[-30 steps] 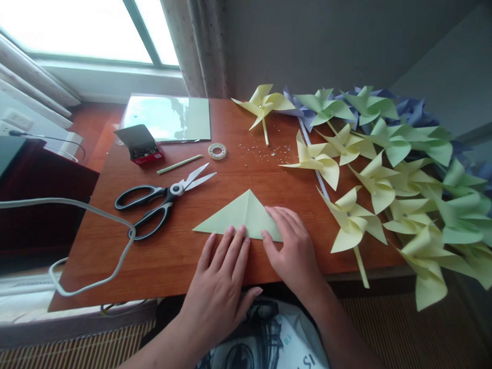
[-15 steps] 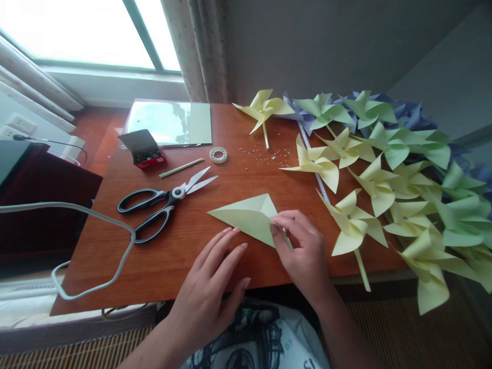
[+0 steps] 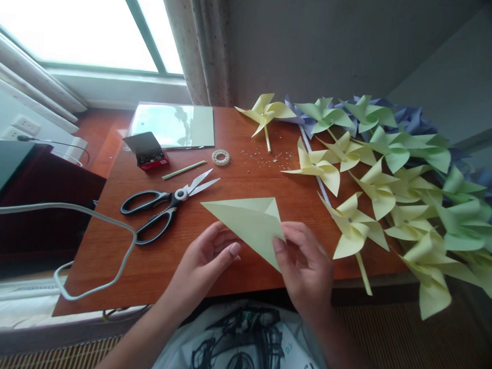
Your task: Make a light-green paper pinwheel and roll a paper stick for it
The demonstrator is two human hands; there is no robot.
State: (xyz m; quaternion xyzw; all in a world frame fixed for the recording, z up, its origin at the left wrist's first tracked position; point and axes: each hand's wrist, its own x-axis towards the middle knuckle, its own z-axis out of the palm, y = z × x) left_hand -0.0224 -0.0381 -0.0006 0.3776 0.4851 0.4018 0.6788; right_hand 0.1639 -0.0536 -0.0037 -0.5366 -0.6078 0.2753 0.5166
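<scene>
A pale yellow-green sheet of paper [image 3: 250, 223], folded into a triangle, is tilted up in front of me above the table. My right hand [image 3: 308, 263] pinches its right edge, thumb on the near face and fingers behind. At the paper's lower left edge is my left hand [image 3: 210, 262], its fingers loosely curled and the thumb apart from them. Some of its fingertips are partly hidden behind the paper, and I cannot tell whether they touch it. Scissors [image 3: 174, 200] with black and grey handles lie with blades apart, to the left of the paper.
Yellow pinwheels [image 3: 352, 224], green pinwheels [image 3: 394, 147] and purple ones crowd the right side. Behind the scissors are a short paper stick [image 3: 184, 170], a tape roll [image 3: 220, 157], an opened red box [image 3: 149, 156] and a glossy packet [image 3: 173, 124]. A white cable [image 3: 124, 261] loops at left.
The folded paper has been lifted off the table and tilted by my right hand. My left hand has turned, going from lying flat at the paper's edge to curled beside it.
</scene>
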